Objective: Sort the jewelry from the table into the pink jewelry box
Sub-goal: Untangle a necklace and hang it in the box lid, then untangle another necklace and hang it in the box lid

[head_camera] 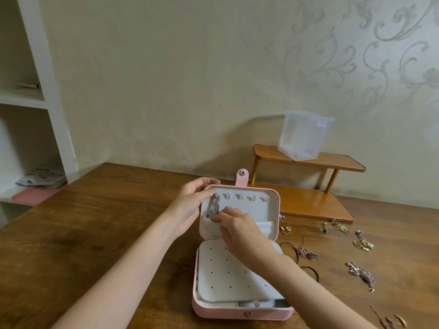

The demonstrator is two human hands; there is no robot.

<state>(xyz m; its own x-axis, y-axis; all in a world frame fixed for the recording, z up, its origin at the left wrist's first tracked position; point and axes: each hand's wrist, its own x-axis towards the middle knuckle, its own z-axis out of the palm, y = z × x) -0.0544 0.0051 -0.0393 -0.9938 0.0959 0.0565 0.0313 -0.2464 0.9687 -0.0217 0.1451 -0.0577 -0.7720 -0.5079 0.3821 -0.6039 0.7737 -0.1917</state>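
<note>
Wooden table (99,224): dark brown, grained, running under both forearms.
Wall (190,79): pale cream beyond the hands, with grey swirl patterns to the upper right.
Shelves (35,98): white, far to the left of the left hand; folded papers (44,178) lie on the lower one.
Wooden stand (308,186): two tiers, beyond the right hand; a clear plastic container (304,136) sits on its top tier.
Pink jewelry box (240,309): open between the hands, lid raised, a white panel dotted with holes lying in its base.
Left hand (192,200): grips the lid's upper left corner, thumb inside on the lining.
Right hand (240,229): fingers curled at the lid's elastic pocket, pinching its edge, covering part of the lid and base.
Silver chain (213,205): hangs from a hook inside the lid, just beside the right fingertips, its lower end tucked in the pocket.
Loose jewelry (361,274): rings, earrings and necklaces scattered on the table right of the right forearm.
</note>
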